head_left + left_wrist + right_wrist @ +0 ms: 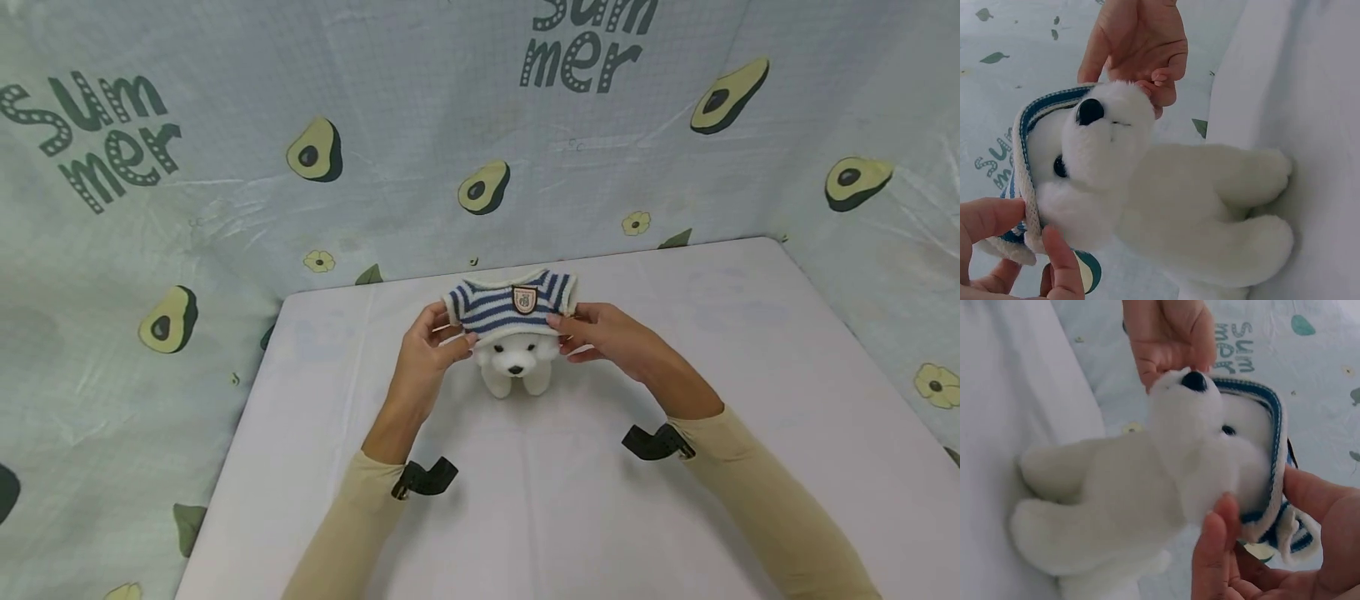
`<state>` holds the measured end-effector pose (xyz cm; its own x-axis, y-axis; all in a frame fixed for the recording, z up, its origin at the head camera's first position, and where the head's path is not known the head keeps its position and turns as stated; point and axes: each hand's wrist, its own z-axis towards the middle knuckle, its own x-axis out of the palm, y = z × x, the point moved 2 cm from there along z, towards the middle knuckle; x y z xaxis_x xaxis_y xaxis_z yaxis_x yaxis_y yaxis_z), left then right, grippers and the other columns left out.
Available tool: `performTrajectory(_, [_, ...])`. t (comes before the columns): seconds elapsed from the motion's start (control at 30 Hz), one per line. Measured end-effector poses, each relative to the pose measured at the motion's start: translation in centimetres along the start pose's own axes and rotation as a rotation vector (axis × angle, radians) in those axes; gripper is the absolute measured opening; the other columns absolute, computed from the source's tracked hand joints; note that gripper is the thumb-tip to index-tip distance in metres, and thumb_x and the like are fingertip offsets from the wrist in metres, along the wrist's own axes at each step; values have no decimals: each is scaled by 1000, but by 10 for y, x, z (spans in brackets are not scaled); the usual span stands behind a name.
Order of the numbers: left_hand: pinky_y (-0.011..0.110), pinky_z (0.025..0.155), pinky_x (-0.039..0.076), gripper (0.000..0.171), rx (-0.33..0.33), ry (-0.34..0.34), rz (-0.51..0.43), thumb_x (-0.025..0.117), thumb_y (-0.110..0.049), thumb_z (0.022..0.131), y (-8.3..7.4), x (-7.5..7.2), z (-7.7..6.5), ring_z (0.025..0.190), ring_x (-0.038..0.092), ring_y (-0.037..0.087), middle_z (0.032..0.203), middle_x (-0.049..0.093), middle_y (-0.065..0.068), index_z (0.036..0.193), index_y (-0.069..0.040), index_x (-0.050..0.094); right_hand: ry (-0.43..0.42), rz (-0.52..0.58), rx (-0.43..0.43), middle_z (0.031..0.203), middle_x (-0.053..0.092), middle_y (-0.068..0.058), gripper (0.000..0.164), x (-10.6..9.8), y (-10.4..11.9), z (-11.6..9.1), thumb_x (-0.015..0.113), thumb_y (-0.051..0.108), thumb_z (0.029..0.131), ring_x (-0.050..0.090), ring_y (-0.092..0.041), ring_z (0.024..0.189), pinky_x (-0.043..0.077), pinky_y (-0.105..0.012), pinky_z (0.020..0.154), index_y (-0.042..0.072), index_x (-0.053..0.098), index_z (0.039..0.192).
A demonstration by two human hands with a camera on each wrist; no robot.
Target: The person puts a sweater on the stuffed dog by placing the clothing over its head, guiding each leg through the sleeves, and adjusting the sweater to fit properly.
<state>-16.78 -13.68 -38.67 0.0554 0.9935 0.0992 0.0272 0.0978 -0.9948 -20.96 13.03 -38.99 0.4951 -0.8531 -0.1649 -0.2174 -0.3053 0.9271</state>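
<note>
A white plush dog (517,360) stands on the table, facing the head camera. Over the top of its head sits a small blue-and-white striped knit sweater (491,307) with a shield-shaped badge on its front. The sweater's hem (1024,147) rings the head just above the eyes, leaving the muzzle (1194,403) bare. My left hand (429,354) pinches the hem at one side between thumb and fingers. On the opposite side my right hand (606,335) pinches the hem too, its fingertips (1229,509) against the plush cheek.
A white cloth covers the table (525,500), which ends at the back against a pale sheet (405,150) printed with avocados and lettering. Each forearm wears a black wrist mount (429,477) over a beige sleeve (765,492).
</note>
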Motion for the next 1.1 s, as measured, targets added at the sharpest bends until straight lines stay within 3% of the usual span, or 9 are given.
performTrajectory(0.17, [27, 68, 56, 58, -125, -18, 9, 71, -8, 94, 3, 4, -3, 90, 61, 21, 102, 58, 6, 146, -9, 43, -36, 121, -16, 111, 62, -6, 64, 3, -6, 0, 69, 37, 98, 61, -19, 98, 55, -29, 88, 1, 45, 145])
performTrajectory(0.3, [29, 71, 58, 57, -120, 5, -65, 70, -4, 94, 6, 7, -4, 82, 64, 19, 86, 61, 3, 143, -6, 41, -57, 234, -52, 120, 63, -8, 69, 5, -8, -2, 72, 24, 97, 66, -15, 99, 56, -28, 89, 2, 37, 152])
performTrajectory(0.53, [31, 86, 58, 64, -131, 29, -164, 63, 10, 91, 11, 9, -7, 107, 63, 20, 117, 61, 11, 148, -6, 39, -15, 479, -131, 128, 63, -9, 68, 11, -8, -8, 66, 0, 96, 70, -17, 105, 57, -32, 91, 4, 33, 155])
performTrajectory(0.7, [31, 89, 57, 67, -109, 62, -240, 57, 16, 91, 16, 10, -8, 110, 63, 20, 124, 57, 13, 150, -4, 35, 34, 613, -173, 127, 65, -4, 74, 14, -14, -9, 60, -10, 95, 70, -16, 108, 57, -32, 91, 4, 25, 158])
performTrajectory(0.83, [30, 89, 57, 66, -89, 81, -294, 53, 18, 90, 20, 10, -8, 109, 63, 20, 125, 55, 13, 150, -4, 35, 68, 635, -214, 133, 62, -4, 77, 16, -19, -10, 57, -14, 94, 68, -16, 112, 57, -35, 93, 7, 23, 159])
performTrajectory(1.0, [30, 89, 57, 73, -82, 98, -309, 49, 20, 88, 23, 10, -8, 115, 60, 22, 135, 51, 14, 153, -6, 31, 97, 580, -242, 144, 52, -9, 84, 18, -23, -9, 58, -14, 92, 63, -17, 120, 55, -35, 96, 12, 18, 162])
performTrajectory(1.1, [30, 90, 56, 75, -90, 102, -320, 47, 21, 87, 26, 10, -9, 117, 59, 22, 136, 51, 16, 154, -7, 29, 95, 559, -238, 141, 56, -8, 86, 18, -26, -10, 59, -14, 91, 64, -17, 120, 55, -34, 96, 11, 17, 162])
